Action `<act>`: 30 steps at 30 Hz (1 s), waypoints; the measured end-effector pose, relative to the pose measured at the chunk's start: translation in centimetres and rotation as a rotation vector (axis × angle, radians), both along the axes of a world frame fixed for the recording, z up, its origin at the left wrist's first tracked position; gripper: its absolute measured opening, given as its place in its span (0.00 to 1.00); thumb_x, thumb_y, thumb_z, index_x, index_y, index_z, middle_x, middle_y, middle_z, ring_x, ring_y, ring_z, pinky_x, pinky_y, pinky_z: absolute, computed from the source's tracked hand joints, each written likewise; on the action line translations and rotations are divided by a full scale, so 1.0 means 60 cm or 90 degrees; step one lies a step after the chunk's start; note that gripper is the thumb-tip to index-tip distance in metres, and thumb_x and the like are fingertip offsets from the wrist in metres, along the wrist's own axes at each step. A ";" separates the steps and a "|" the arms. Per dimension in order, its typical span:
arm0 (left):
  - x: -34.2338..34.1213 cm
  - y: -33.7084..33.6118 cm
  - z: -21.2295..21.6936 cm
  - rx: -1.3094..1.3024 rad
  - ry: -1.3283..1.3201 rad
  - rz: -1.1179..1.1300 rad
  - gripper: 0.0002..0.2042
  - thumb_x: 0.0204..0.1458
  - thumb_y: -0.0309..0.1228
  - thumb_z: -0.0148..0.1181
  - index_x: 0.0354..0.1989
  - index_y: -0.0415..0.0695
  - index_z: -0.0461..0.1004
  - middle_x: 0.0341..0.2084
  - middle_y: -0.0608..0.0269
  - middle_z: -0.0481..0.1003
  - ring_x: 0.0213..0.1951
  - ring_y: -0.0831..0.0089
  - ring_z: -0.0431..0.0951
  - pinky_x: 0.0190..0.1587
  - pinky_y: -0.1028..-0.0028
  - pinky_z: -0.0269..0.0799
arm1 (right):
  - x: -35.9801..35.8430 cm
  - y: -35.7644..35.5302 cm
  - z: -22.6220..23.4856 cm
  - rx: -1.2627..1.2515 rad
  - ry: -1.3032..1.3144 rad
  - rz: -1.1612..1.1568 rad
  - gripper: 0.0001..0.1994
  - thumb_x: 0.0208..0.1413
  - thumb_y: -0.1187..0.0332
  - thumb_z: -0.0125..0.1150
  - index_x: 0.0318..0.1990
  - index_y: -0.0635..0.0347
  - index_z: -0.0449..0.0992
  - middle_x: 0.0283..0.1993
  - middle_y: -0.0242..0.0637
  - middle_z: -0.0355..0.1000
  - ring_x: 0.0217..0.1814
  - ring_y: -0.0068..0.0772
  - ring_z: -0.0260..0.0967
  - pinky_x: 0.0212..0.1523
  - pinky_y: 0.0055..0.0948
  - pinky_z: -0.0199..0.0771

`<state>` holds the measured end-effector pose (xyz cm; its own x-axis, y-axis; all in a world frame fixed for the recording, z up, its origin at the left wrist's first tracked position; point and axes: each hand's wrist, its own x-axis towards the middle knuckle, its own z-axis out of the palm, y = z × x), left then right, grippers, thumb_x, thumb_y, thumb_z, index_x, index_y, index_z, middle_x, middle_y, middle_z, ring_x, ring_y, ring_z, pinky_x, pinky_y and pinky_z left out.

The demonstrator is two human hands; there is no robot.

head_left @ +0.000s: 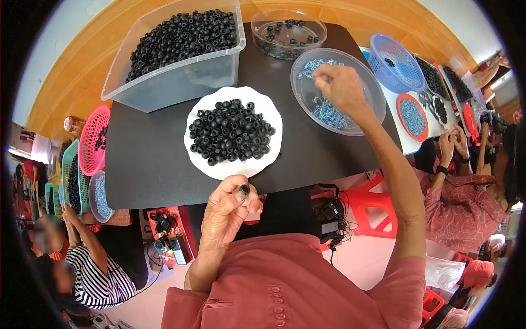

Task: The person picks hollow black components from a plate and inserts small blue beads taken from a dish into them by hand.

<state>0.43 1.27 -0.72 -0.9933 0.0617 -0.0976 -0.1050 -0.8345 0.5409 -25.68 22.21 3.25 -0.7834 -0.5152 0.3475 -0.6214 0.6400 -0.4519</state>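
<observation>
My left hand (230, 211) is closed in a pinch near the table's front edge. Between its thumb and fingers sits a small black bead (244, 189), its round hole showing. Just beyond is a scalloped white plate (234, 171) with a heap of black beads (230, 131). My right hand (341, 90) reaches over a round clear bowl (374, 88) at the right of the table. Its fingers are drawn together above the bowl; anything between them is too small to make out. Pale blue glassy pieces (330, 116) lie in that bowl in two clusters.
A large clear bin (175, 82) of black beads stands at the dark table's (153, 164) back left. Behind the plate is a clear round tub (289, 49) with some beads. People work at both sides, near a blue basket (394, 71) and a pink basket (90, 142).
</observation>
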 end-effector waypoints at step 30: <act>-0.005 0.020 0.001 -0.035 -0.019 -0.041 0.10 0.54 0.25 0.51 0.44 0.38 0.69 0.31 0.54 0.72 0.31 0.69 0.71 0.39 0.67 0.68 | 0.015 -0.016 -0.011 -0.015 -0.045 0.072 0.07 0.39 0.71 0.59 0.29 0.60 0.76 0.23 0.41 0.73 0.29 0.45 0.72 0.33 0.37 0.72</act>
<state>0.11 2.49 -0.65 -0.9841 0.1185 -0.1325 -0.1740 -0.7951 0.5810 -24.78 21.25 2.56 -0.7443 -0.5933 0.3067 -0.6545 0.5567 -0.5116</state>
